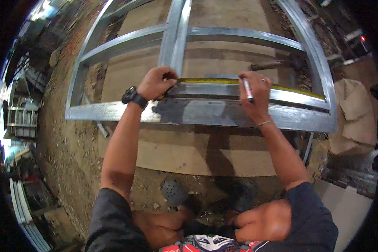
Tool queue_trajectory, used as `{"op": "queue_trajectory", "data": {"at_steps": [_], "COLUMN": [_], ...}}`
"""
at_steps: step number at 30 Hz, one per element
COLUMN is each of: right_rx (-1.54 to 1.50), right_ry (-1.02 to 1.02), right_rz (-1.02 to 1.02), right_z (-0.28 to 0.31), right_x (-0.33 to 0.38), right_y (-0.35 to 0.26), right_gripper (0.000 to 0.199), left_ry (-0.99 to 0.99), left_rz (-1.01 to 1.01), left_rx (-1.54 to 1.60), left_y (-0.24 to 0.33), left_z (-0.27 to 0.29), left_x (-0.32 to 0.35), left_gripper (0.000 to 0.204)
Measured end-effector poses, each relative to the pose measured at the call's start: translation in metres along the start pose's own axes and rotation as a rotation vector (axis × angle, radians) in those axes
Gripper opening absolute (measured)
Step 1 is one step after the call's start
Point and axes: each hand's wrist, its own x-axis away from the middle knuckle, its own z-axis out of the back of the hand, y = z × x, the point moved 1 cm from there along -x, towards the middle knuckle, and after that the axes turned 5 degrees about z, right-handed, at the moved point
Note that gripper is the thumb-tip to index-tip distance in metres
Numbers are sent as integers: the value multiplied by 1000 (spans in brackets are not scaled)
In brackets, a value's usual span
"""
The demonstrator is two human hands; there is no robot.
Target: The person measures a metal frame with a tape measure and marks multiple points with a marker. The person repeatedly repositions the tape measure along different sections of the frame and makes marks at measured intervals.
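My left hand (155, 83) is closed around a tape measure (208, 81), its case mostly hidden by the fingers. The yellow blade stretches rightward along a metal bar (208, 90) and ends near the right corner of a silvery metal frame (197, 112). Over the blade, my right hand (258, 94) grips a white marker (248, 90) with a dark end pointing down toward me. The fingertips of that hand are at the blade; whether they press on it I cannot tell. A dark watch is on my left wrist.
Crossbars (243, 37) divide the frame, with brown sheet material (176, 153) beneath it. A dark stick-like piece (266, 65) lies inside the right bay. Crumpled brown paper or cloth (355, 113) sits right of the frame. Long pale strips (25, 214) lie at lower left on rough dirt.
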Motion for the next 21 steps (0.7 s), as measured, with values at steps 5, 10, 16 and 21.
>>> {"op": "queue_trajectory", "data": {"at_steps": [5, 10, 16, 21], "right_rx": [-19, -56, -524, -786], "right_ry": [-20, 44, 293, 268], "right_rz": [-27, -55, -264, -368], "right_z": [-2, 2, 9, 9], "right_x": [0, 0, 8, 18], "right_y": [-5, -6, -7, -11], "right_gripper": [15, 17, 13, 23], "left_ry": [36, 24, 46, 50], "left_rz": [84, 109, 73, 94], "left_rx": [64, 139, 23, 42], "left_y": [1, 1, 2, 5], "left_z": [-3, -5, -6, -6], "left_x": [10, 12, 5, 8], "left_gripper": [17, 16, 17, 17]}}
